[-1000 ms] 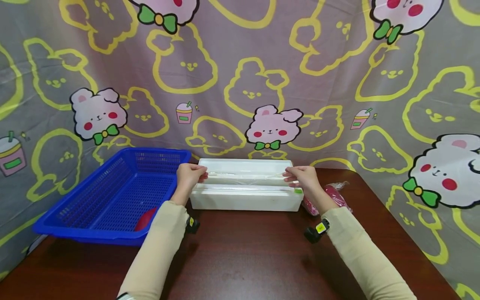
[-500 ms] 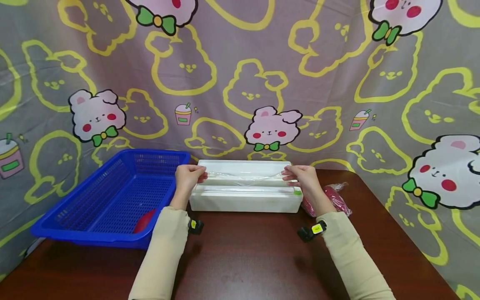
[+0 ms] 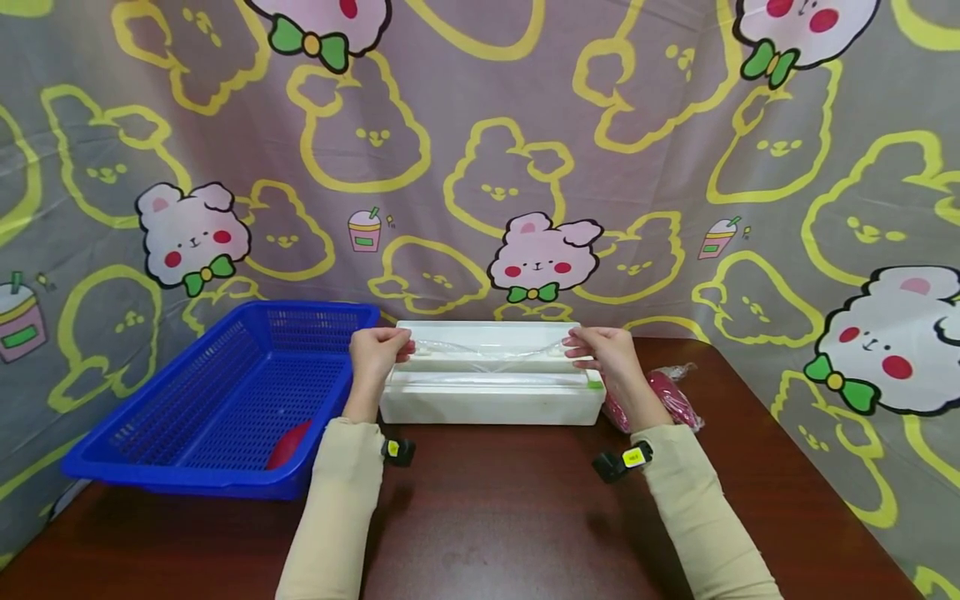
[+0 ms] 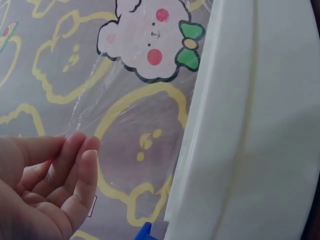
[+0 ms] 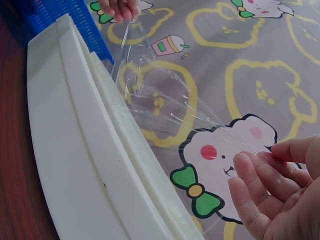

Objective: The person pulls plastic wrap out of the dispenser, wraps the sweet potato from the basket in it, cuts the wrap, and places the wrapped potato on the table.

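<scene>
A sheet of clear plastic wrap (image 3: pixel 487 360) hangs slack between my two hands, above a long white wrap dispenser box (image 3: pixel 491 406). My left hand (image 3: pixel 377 354) pinches one corner of the film between thumb and fingertip at the box's left end. The opposite corner is pinched by my right hand (image 3: pixel 606 350) near the right end, its other fingers loosely bent. In the right wrist view the film (image 5: pixel 165 102) sags in folds from hand to hand. The left wrist view shows the film (image 4: pixel 97 82) running from my fingertips to behind the white box (image 4: pixel 260 120).
A blue plastic basket (image 3: pixel 187 475) stands on the left of the brown table (image 3: pixel 495 517), with a red object (image 3: pixel 288 446) in it. Pink-red items in clear wrapping (image 3: pixel 671 398) lie right of the box, partly behind my right arm. A patterned curtain (image 3: pixel 450 100) hangs behind.
The film, fairly taut along its upper edge a second ago, now sags more in the middle. Both hands keep their pinch and have barely shifted; the forearms have drawn slightly inward.
</scene>
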The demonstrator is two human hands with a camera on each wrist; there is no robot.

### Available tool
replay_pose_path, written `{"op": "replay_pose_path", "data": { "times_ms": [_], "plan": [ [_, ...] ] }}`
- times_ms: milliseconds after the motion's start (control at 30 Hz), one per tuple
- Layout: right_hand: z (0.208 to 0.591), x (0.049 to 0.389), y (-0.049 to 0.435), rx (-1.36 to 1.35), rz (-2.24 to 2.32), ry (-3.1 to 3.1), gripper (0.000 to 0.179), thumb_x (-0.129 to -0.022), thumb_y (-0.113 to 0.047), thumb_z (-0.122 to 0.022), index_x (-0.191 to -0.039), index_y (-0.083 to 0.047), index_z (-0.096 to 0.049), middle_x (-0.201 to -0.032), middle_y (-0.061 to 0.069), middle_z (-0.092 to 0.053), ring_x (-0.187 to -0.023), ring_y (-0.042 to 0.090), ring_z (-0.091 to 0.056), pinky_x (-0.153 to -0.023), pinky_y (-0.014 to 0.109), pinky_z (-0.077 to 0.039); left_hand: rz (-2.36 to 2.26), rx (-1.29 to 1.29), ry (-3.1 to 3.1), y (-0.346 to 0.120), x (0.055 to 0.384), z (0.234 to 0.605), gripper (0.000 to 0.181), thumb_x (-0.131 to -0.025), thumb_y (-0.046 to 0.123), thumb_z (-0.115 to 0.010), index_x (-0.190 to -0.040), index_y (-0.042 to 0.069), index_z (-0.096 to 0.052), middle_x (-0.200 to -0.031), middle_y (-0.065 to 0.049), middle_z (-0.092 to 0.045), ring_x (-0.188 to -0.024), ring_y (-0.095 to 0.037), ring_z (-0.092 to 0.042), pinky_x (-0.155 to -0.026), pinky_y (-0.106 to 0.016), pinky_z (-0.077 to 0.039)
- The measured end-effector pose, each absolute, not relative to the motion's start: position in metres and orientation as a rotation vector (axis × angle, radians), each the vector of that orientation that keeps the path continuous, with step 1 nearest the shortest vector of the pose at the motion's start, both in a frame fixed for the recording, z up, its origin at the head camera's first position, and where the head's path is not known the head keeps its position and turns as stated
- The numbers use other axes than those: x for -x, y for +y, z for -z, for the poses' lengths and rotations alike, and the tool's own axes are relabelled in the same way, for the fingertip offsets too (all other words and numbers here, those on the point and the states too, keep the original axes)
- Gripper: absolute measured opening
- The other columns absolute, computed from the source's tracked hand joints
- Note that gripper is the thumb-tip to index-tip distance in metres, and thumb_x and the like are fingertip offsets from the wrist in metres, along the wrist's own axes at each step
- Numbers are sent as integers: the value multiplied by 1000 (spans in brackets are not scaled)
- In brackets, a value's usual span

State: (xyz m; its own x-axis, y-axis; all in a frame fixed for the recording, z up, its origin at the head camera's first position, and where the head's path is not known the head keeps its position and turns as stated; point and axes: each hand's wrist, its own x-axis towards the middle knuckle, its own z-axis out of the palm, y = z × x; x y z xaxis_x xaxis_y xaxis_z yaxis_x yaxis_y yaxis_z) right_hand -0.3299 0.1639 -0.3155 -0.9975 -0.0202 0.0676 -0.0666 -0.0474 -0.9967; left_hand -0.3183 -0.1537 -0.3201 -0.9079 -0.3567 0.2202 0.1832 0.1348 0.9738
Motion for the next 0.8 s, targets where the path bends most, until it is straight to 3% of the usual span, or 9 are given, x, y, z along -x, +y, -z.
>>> {"op": "replay_pose_path", "data": {
  "times_ms": [167, 267, 367, 500, 600, 800],
  "plan": [
    [311, 328, 165, -79, -2231, -2146, 23, -87, -18, -58, -94, 4, -63, -70, 2, -66, -63, 14, -64, -63, 33, -52, 1836, -140, -1996, -154, 318, 319, 18, -81, -1, -62, -90, -16, -63, -65, -13, -64, -48, -5, -58, -48, -19, -48],
    [309, 328, 167, -78, -2231, -2145, 16, -87, -17, -59, -86, -2, -66, -70, 2, -67, -63, 14, -64, -65, 35, -51, 1832, -115, -1985, -156, 319, 319, 19, -81, -1, -61, -90, -17, -62, -65, -15, -64, -48, -7, -58, -48, -20, -49],
    [308, 329, 169, -72, -2250, -2136, 14, -87, -16, -59, -77, -10, -67, -70, 2, -67, -63, 13, -64, -65, 33, -52, 1877, -71, -1947, -164, 331, 328, 14, -80, 1, -63, -85, -12, -66, -63, -11, -64, -50, -9, -60, -48, -23, -49],
    [308, 329, 170, -75, -2248, -2121, 16, -88, -16, -58, -86, -3, -66, -70, 2, -67, -63, 13, -64, -61, 29, -52, 1915, -53, -1917, -167, 333, 327, 11, -80, 1, -64, -80, -9, -66, -61, -9, -64, -51, -11, -61, -48, -25, -50],
    [308, 329, 173, -113, -2233, -2112, 21, -87, -17, -58, -92, 2, -65, -70, 2, -67, -63, 13, -64, -60, 28, -52, 1893, -88, -1941, -161, 321, 314, 14, -80, -2, -62, -84, -15, -63, -61, -11, -63, -49, -10, -60, -47, -23, -49],
    [313, 340, 179, -216, -2262, -2068, 14, -84, -19, -63, -78, -7, -69, -68, 3, -66, -60, 12, -63, -59, 29, -52, 1916, -132, -1968, -160, 317, 302, 20, -81, -3, -60, -92, -20, -59, -58, -6, -61, -47, -6, -58, -47, -20, -48]
  ]
}}
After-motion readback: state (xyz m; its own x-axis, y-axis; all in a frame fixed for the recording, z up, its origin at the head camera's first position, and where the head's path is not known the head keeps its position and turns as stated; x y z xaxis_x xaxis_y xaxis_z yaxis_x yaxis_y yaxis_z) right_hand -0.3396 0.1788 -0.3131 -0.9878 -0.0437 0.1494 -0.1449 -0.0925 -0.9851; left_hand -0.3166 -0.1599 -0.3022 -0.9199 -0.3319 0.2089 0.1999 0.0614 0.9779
